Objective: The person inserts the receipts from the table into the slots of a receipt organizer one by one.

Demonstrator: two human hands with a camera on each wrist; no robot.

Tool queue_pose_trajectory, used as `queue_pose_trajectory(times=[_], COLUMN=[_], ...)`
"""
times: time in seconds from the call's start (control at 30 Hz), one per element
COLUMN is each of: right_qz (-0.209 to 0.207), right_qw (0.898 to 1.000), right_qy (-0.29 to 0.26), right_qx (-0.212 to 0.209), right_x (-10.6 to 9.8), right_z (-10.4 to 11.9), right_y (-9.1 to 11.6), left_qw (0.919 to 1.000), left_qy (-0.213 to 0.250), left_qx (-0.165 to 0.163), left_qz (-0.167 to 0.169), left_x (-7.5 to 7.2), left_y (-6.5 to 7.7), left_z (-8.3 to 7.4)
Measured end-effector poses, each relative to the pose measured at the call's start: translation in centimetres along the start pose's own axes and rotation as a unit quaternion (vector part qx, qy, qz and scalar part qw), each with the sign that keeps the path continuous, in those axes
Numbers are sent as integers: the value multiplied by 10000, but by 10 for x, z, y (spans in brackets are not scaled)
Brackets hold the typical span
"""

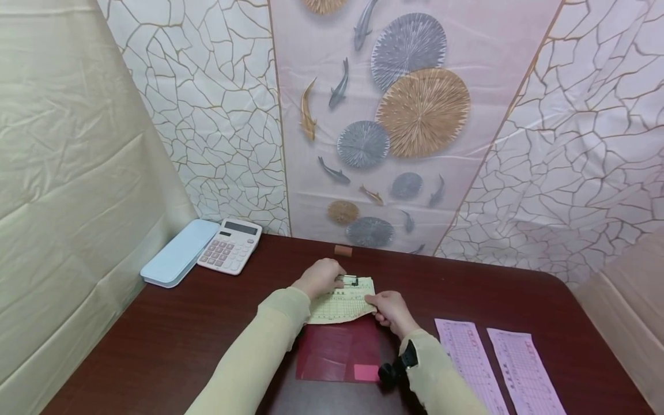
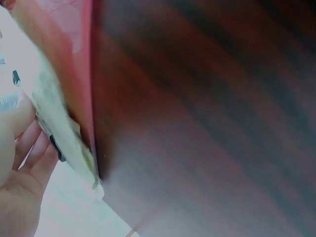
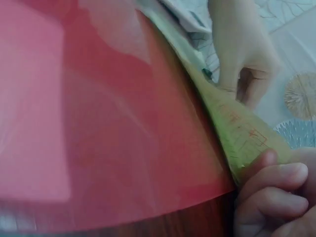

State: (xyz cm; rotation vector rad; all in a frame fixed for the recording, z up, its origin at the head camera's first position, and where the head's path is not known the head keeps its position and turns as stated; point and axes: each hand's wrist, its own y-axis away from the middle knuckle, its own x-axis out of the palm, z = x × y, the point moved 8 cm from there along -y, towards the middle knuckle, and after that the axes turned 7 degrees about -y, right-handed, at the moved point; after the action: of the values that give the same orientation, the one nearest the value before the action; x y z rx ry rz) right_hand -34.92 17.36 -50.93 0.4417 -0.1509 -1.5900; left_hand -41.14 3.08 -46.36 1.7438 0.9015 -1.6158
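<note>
A thin bundle of pale yellow printed forms [image 1: 339,305] lies over the upper part of a translucent red folder [image 1: 337,349]. At the top edge of the forms sits a black binder clip [image 1: 355,282] with silver wire handles. My left hand [image 1: 320,278] pinches the clip, its fingers partly covering it; in the left wrist view black parts of the clip [image 2: 57,148] show beside the fingertips. The right hand [image 1: 392,311] pinches the right edge of the forms between thumb and curled fingers. In the right wrist view that corner of the forms [image 3: 247,133] bends up from the folder.
Two purple printed slips [image 1: 469,357] lie on the dark wooden table [image 1: 207,340] to the right. A white calculator [image 1: 230,246] and a light blue case [image 1: 178,253] are at the back left. A small brown block [image 1: 343,250] stands by the patterned cloth [image 1: 316,190] behind.
</note>
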Motion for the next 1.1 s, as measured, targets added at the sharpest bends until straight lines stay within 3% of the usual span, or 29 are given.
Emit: queue_pose_trajectory(times=[0.13,0.3,0.5,0.93,1.1], right_qz=[-239,-374,-377,-464,-582], right_qw=[9950,9823,9797,9791,9759], right_qy=[920,1778,1896,1930,2020], right_qx=[-316,-457,-528,-437,-585], right_x=[1,14,20,13,11], right_z=[7,18,28,30,32], right_y=[1,2,4,3,4], left_qw=[9987,9997,9994,9986,9984], left_qy=[-466,-83,39,-365,-504], left_qx=[146,-243,-323,-43,-27], left_qz=[-107,-23,-89,-383,-270], left_x=[1,3,-2,0,2], left_y=[-1,2,5,0,1], left_z=[-4,7,10,-2,-5])
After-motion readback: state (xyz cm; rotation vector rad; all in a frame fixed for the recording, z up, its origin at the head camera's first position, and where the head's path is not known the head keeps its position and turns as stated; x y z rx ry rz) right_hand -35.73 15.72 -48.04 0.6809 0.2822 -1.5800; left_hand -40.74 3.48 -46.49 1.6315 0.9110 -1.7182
